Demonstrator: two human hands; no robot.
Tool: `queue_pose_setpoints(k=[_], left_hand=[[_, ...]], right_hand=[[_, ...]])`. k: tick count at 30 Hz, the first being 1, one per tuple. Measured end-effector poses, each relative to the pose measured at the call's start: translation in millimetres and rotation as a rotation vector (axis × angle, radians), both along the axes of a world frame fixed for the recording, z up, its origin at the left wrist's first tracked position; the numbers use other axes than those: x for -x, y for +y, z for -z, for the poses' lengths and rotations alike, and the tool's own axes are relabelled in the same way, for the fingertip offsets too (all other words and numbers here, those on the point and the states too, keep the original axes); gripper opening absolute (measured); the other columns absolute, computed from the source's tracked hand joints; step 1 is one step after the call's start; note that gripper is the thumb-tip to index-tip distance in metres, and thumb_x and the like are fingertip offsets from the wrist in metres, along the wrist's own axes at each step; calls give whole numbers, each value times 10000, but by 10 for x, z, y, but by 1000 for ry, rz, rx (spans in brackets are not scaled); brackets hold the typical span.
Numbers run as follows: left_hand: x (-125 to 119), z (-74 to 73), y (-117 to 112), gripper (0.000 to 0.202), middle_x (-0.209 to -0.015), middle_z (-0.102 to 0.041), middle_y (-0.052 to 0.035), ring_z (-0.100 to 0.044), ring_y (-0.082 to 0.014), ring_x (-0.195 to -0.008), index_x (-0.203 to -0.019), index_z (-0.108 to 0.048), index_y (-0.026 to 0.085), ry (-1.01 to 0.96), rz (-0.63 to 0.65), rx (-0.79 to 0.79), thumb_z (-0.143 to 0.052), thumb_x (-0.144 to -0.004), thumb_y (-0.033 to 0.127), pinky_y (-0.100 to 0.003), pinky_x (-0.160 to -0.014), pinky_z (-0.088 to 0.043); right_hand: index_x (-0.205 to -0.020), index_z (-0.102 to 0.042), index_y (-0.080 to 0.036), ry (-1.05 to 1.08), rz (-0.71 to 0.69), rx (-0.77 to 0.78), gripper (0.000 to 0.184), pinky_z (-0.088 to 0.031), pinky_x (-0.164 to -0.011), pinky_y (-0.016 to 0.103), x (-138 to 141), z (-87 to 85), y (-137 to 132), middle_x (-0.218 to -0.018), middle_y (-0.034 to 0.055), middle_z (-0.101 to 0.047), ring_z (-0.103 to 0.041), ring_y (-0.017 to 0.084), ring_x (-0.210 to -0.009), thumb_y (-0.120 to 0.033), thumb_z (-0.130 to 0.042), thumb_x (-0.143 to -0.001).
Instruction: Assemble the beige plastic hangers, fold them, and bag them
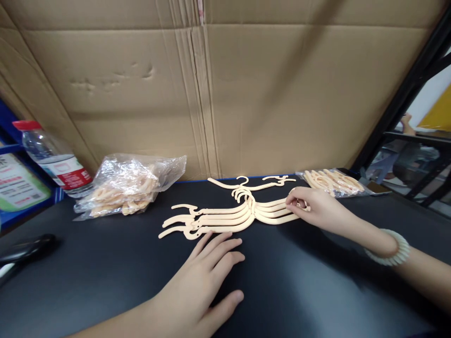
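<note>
Several cream plastic hangers [225, 216] lie stacked on the black table [105, 277], hooks pointing away from me. One more hanger [253, 184] lies apart behind the stack. My right hand [317, 209], a pale bead bracelet on its wrist, pinches the right ends of the stacked hangers. My left hand [204, 277] rests flat on the table just in front of the stack, fingers stretched out and empty, fingertips close to the nearest hanger.
A clear plastic bag of more hangers [128, 185] sits at the left. Another bag [333, 182] lies at the right rear. A water bottle [52, 157] stands far left, a black object [24, 249] lies near the left edge. A cardboard wall [225, 94] closes the back.
</note>
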State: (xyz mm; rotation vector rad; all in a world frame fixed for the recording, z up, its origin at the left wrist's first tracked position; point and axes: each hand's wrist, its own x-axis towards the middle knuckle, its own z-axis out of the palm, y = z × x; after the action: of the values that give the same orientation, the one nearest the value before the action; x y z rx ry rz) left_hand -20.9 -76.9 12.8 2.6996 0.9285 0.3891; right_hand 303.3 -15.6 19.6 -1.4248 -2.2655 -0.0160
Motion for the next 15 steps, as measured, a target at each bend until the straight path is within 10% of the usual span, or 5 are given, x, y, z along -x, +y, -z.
queue_pose_setpoints(k=[15], left_hand=[[-26,34,-10,286,-1305,-605,-84,-492,-276,-1279,-1153,-578,240,-120,-32,-35,-570,-867,228,-531,-1142,-301]], right_hand=[[-1010,-650,-135,-267,288,219,186,-539,-827,379,-274,-139,1274,-1003,61,-683,-658,181,-895,-295,-609,-926]])
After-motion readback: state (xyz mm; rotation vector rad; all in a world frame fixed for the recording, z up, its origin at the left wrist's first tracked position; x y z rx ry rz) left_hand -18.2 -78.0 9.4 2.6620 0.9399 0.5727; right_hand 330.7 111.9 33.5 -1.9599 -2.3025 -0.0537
